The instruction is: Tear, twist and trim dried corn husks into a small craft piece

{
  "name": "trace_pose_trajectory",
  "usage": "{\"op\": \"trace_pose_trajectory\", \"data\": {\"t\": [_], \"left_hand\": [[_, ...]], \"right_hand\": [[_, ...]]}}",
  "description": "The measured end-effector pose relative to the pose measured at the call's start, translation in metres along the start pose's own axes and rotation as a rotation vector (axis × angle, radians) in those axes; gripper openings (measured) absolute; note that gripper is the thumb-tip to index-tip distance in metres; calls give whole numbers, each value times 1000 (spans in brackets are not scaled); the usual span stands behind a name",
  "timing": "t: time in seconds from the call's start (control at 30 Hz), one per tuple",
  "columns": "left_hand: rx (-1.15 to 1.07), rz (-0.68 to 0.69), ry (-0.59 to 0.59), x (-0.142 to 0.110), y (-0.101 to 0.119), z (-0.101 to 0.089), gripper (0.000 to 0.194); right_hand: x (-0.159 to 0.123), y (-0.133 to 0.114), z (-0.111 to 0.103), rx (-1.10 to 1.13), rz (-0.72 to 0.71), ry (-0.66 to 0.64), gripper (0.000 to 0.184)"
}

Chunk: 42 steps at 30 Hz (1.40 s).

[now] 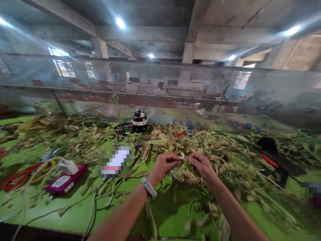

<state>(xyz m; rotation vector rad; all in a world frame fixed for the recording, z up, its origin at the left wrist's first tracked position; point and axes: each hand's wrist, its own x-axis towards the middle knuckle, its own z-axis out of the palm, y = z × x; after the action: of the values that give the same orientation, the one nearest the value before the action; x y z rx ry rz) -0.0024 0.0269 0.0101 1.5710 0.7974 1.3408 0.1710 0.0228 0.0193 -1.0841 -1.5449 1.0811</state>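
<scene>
My left hand (165, 165), with a pale watch on its wrist, is pinched at the middle of the table. Facing it, my right hand (202, 165) is also pinched, the two sets of fingertips nearly meeting. A small whitish leaf piece (183, 155) shows between the fingertips; its exact kind is too small to make out. Dried plant stalks and leaves (225, 157) lie under and around both hands. Just beyond my left hand is a larger pale yellow-green husk-like leaf (163, 142).
On the green table (165, 214) lie a phone (116, 162) with a cable, a magenta power pack (66, 180) with a white plug (68, 166), and red-handled scissors (22, 174). A black jar-shaped object (139, 121) stands before the perforated metal screen (160, 83).
</scene>
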Motion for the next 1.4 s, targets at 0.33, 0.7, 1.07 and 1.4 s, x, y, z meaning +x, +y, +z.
{"op": "trace_pose_trajectory", "data": {"t": [0.33,0.7,1.07,1.4], "left_hand": [[-407,-364,-224,-8,2,2,26],[-350,-717,-261,-3,-8,-7,33],[-406,-786,-239,-5,-7,-3,27],[-442,-726,-365,-6,-9,-2,25]], "right_hand": [[4,11,5,-183,-89,-12,35],[-3,-7,-7,5,111,-141,46],[-4,-7,0,95,153,-147,45],[1,6,3,128,178,-18,44]]}}
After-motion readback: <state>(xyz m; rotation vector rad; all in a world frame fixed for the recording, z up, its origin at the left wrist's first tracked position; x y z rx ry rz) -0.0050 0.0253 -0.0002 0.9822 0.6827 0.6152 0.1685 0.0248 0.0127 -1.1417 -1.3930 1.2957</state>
